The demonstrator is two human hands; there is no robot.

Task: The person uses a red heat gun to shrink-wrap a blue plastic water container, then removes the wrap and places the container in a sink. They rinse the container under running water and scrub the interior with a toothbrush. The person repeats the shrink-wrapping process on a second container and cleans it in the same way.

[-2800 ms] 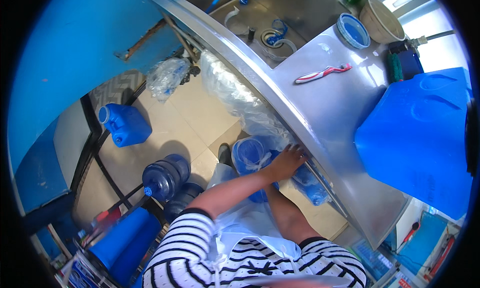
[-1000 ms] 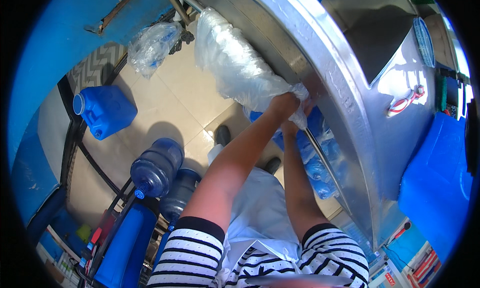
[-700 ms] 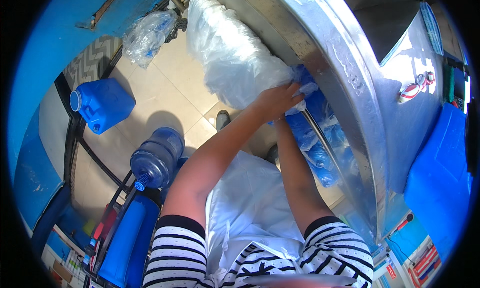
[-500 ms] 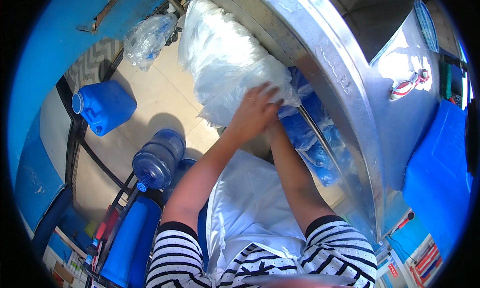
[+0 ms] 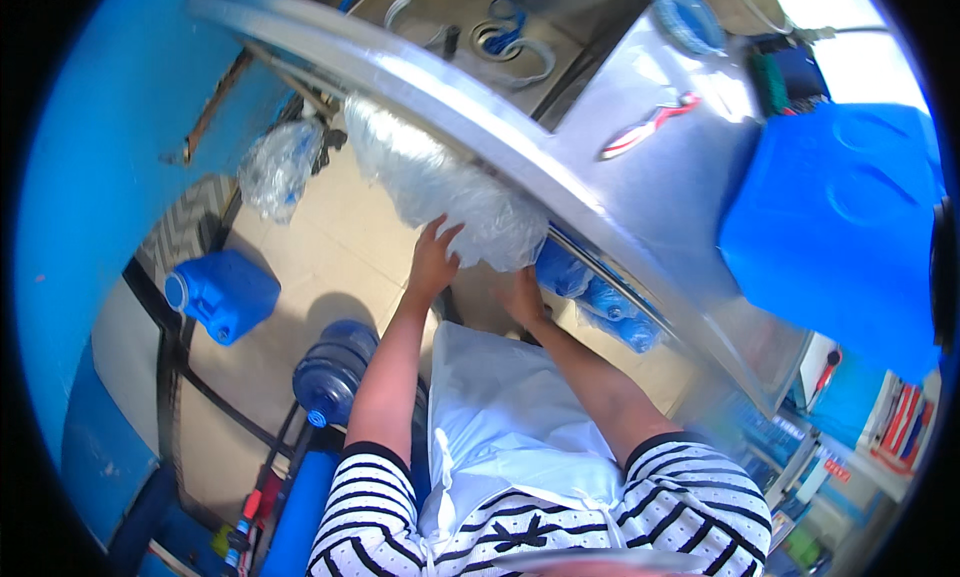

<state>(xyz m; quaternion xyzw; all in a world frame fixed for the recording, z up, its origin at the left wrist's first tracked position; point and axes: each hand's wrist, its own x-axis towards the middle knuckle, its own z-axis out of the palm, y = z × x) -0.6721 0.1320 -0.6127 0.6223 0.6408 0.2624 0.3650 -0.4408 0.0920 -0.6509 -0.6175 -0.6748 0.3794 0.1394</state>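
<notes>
A thick bunch of clear plastic bags [image 5: 450,192] hangs from the rail under a steel sink counter [image 5: 480,107]. My left hand [image 5: 436,262] is at the front of the bunch, its fingers spread and touching or close to the plastic. Lower down, my right hand [image 5: 522,297] is at the bottom right edge of the bags; its fingers are blurred and partly hidden, so their grip cannot be made out. Right of the bags, blue bottles wrapped in clear plastic [image 5: 610,302] sit under the counter, behind the metal rail [image 5: 600,267].
A blue jerrycan [image 5: 225,292] and a large water bottle [image 5: 335,372] stand on the tiled floor to the left. Another clear plastic bag [image 5: 280,167] hangs beyond them. On the counter are red-and-white pliers-like tool [image 5: 650,127] and a big blue container [image 5: 840,227].
My hands, together on the bags before, have parted and come lower. The left is now at the front of the bunch, the right at its bottom edge. My view has swung right.
</notes>
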